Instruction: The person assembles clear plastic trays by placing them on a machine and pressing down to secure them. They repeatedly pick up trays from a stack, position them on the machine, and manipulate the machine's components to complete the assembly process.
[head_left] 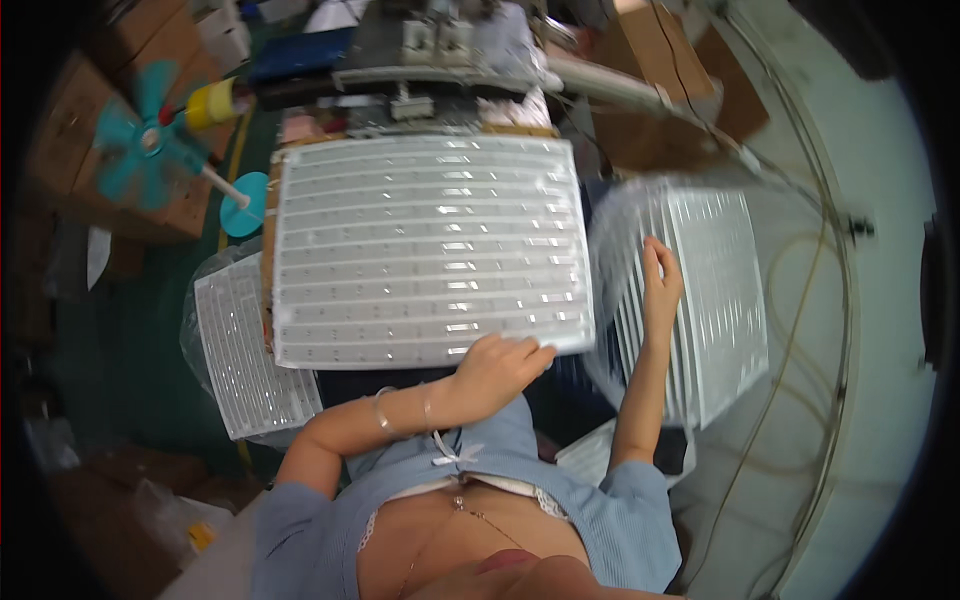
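Observation:
A white ribbed tray (430, 250) with many parallel rows and small marks along them lies in front of me on the work surface. My left hand (500, 375) reaches across to its near edge, fingers curled over the rim close to the right corner. To the right stands a stack of similar white ribbed trays (715, 300), tilted, with clear plastic film (620, 220) around its left side. My right hand (662, 285) is raised at this stack, its fingers pressed together; whether they pinch anything is too small to tell.
More ribbed trays (255, 350) in clear plastic sit lower left. A teal fan (152, 140) stands at the left by cardboard boxes (60, 140). Equipment (430, 50) fills the far side. An open carton (650, 60) is at the far right; cables (825, 200) run along the wall.

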